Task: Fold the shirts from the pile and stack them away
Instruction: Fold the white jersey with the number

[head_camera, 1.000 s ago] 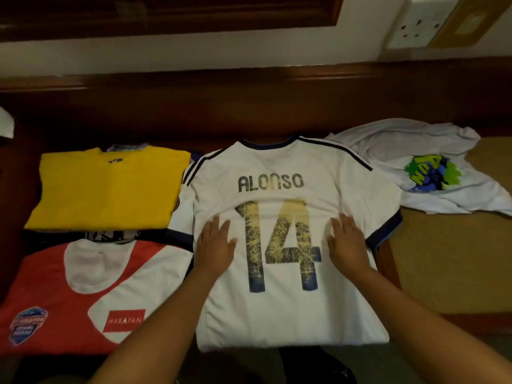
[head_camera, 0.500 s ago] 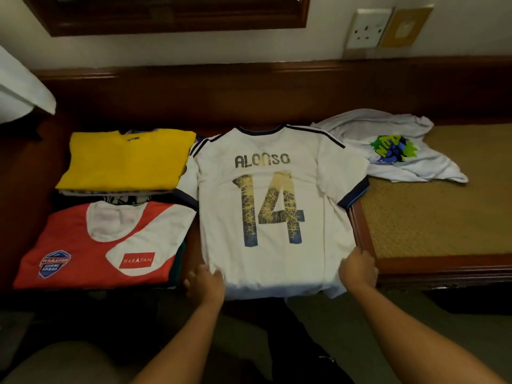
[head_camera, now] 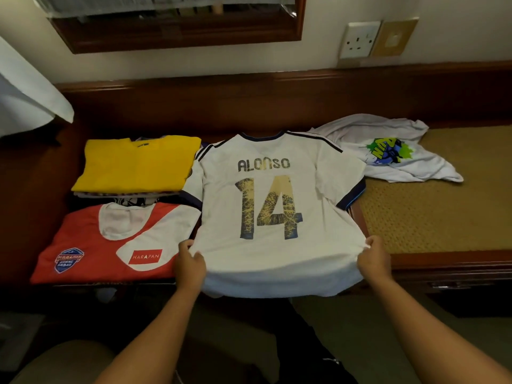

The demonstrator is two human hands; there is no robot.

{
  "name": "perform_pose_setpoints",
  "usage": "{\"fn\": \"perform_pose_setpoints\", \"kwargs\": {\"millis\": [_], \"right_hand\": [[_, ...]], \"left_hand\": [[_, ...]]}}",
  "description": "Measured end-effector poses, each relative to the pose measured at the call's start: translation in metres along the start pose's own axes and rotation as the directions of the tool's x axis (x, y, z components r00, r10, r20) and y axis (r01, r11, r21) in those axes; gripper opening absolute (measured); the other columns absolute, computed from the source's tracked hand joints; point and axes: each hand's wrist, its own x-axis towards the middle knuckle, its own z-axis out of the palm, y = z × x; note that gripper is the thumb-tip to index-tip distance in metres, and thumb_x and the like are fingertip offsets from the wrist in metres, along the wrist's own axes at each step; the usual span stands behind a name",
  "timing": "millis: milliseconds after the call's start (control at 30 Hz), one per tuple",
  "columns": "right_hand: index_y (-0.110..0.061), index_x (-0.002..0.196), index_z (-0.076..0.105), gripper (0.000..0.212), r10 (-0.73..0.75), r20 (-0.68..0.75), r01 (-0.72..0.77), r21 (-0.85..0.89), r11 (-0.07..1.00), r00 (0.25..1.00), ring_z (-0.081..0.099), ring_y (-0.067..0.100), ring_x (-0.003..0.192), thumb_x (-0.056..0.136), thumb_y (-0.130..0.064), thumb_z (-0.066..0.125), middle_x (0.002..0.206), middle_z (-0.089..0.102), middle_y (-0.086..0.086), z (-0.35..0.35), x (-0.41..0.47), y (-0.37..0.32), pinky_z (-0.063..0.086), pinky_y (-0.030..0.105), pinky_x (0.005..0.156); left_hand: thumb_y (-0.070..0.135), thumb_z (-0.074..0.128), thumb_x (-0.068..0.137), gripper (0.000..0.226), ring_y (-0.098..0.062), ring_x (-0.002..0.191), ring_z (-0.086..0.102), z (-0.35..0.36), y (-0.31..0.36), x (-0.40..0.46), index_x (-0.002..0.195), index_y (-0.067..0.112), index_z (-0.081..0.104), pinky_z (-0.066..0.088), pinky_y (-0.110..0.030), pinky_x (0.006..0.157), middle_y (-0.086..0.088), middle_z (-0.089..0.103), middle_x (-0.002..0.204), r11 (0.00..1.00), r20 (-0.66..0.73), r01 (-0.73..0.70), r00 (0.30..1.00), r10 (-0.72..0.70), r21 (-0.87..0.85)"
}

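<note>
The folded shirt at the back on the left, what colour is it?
Yellow. The folded shirt shows best in the head view.

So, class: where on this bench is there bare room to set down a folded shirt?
Free: the woven mat, right of the ALONSO jersey and in front of the crumpled white shirt. Crowded: the left, filled by the yellow shirt and red HARAPAN shirt.

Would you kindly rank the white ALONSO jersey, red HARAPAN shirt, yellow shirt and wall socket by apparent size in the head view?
1. White ALONSO jersey, spread flat.
2. Red HARAPAN shirt, folded.
3. Yellow shirt, folded; lying farther away, so its order against the red one is unsure.
4. Wall socket.
</note>
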Motion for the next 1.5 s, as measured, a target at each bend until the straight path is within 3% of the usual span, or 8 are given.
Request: {"fn": "perform_pose_setpoints", "kwargs": {"millis": [267,467,667,967,1133,1233,1367,1500], "right_hand": [[-0.009,0.129,0.05,0.047,-0.066,-0.035,0.055,-0.265,0.963,0.997,0.048,0.036,0.12,0.085,0.002,0.057,0.133,0.046,0.017,-0.004,-0.019,0.011,0.046,0.05,0.098],[-0.011,0.138,0.043,0.043,-0.277,0.232,0.336,-0.272,0.902,0.932,0.047,0.028,0.123,0.095,-0.009,0.047,0.139,0.044,0.012,0.034,-0.04,-0.012,0.042,0.037,0.099],[-0.009,0.144,0.035,0.048,-0.347,0.354,0.453,-0.28,0.847,0.868,0.033,0.027,0.139,0.1,-0.025,0.045,0.152,0.032,0.012,0.065,-0.034,-0.034,0.028,0.036,0.113],[-0.016,0.152,0.017,0.058,-0.474,0.425,0.626,-0.37,0.686,0.771,0.009,0.031,0.147,0.101,-0.029,0.041,0.161,0.006,0.01,0.103,0.013,-0.08,0.017,0.041,0.118],[-0.01,0.134,0.043,0.052,-0.437,0.523,0.676,-0.474,0.564,0.732,0.042,0.035,0.125,0.087,-0.025,0.057,0.142,0.038,0.016,0.113,0.042,-0.094,0.043,0.043,0.094],[-0.01,0.126,0.052,0.041,-0.479,0.496,0.688,-0.47,0.553,0.724,0.047,0.033,0.117,0.09,-0.029,0.054,0.134,0.046,0.012,0.118,0.054,-0.124,0.043,0.042,0.09],[-0.013,0.138,0.044,0.046,-0.544,0.55,0.768,-0.364,0.527,0.634,0.041,0.029,0.127,0.095,-0.03,0.048,0.145,0.038,0.011,0.145,0.057,-0.195,0.038,0.037,0.1],[-0.008,0.134,0.049,0.042,-0.618,0.582,0.826,-0.18,0.535,0.528,0.046,0.035,0.121,0.096,-0.028,0.05,0.136,0.047,0.017,0.189,0.05,-0.285,0.04,0.04,0.098]], "left_hand": [[0.022,0.06,0.091,0.049,-0.026,0.127,0.039,0.007,-0.012,-0.018,0.137,0.016,0.044,0.04,-0.036,0.101,-0.011,0.041,0.14,0.799,0.074,-0.288,0.953,0.295,0.528],[0.027,0.047,0.098,0.051,-0.025,0.136,0.033,0.035,-0.006,-0.028,0.146,0.017,0.033,0.032,-0.036,0.109,-0.007,0.031,0.152,0.718,0.452,-0.493,0.849,0.275,0.491],[0.03,0.042,0.1,0.053,-0.028,0.142,0.023,0.043,0.006,-0.013,0.149,0.018,0.026,0.026,-0.039,0.113,-0.009,0.02,0.157,0.7,0.531,-0.515,0.817,0.225,0.495],[0.032,0.047,0.099,0.059,-0.028,0.146,0.013,0.056,0.034,0.041,0.15,0.021,0.02,0.026,-0.036,0.114,-0.01,0.008,0.16,0.643,0.429,-0.499,0.859,0.279,0.581],[0.029,0.048,0.097,0.055,-0.027,0.142,0.024,0.063,0.036,0.064,0.147,0.022,0.027,0.029,-0.036,0.112,-0.008,0.017,0.158,0.645,0.468,-0.465,0.865,0.184,0.607],[0.028,0.046,0.097,0.041,-0.022,0.128,0.041,0.062,0.049,0.076,0.138,0.018,0.044,0.037,-0.033,0.103,-0.006,0.042,0.143,0.718,0.436,-0.457,0.869,0.235,0.525],[0.017,0.055,0.093,0.027,-0.026,0.109,0.055,0.041,0.078,0.098,0.119,0.01,0.061,0.048,-0.036,0.09,-0.009,0.061,0.119,0.86,0.125,-0.377,0.926,0.356,0.344],[0.023,0.071,0.084,0.042,-0.032,0.108,0.052,0.014,0.091,0.141,0.121,0.007,0.058,0.046,-0.041,0.086,-0.015,0.056,0.118,0.92,-0.187,-0.209,0.941,0.281,0.331]]}}
